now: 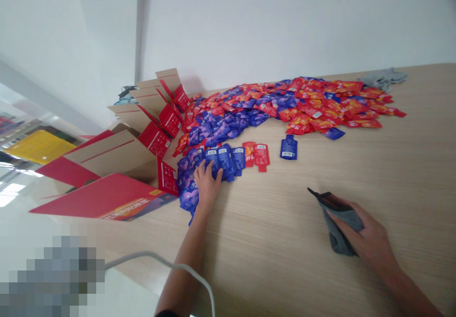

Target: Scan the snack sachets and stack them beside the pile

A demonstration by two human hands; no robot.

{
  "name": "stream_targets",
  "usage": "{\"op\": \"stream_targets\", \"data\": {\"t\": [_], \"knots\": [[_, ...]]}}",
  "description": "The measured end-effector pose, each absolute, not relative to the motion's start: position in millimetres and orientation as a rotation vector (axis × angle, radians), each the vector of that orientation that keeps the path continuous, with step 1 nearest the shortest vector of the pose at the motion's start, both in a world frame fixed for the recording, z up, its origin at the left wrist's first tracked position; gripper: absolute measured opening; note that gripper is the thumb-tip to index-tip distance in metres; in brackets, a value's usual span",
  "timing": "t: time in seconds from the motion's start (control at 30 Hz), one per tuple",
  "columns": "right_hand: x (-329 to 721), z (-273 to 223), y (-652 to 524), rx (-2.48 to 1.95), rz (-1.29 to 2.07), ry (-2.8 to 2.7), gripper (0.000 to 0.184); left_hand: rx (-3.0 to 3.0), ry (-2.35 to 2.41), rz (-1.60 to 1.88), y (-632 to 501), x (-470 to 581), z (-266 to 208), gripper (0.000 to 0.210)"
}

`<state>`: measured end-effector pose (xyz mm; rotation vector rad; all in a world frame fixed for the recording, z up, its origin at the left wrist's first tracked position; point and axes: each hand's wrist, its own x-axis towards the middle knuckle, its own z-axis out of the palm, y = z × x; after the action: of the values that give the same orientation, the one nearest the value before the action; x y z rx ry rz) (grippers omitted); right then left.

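Note:
My left hand rests with its fingers apart on a row of overlapping blue sachets, which show white label patches. Under and left of it lie more blue-purple sachets. My right hand is wrapped round a grey cloth pouch with a black edge, held above the table at the right. Just right of the blue row are red sachets, one showing its label side. A single blue sachet lies apart, between the row and the big heap.
A long heap of red and blue sachets runs along the back of the table. Open red cardboard boxes line the left side. A grey cloth lies at the back right. A pale cable crosses over my left forearm.

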<state>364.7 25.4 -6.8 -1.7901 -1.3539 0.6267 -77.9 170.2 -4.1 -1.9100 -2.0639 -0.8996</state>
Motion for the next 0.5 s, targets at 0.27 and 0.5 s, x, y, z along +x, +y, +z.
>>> {"op": "stream_targets", "data": {"t": [0.27,0.5], "knots": [[363.2,-7.8,25.1,-1.77,0.626,-1.384,0.056,-2.077,-1.877,-1.131,166.9,-50.5,16.5,0.03],[360.1,-9.6,26.6,-1.697,0.605,-1.388,0.05,-2.628,-1.639,-0.896,186.6,44.4,37.8,0.032]]}}
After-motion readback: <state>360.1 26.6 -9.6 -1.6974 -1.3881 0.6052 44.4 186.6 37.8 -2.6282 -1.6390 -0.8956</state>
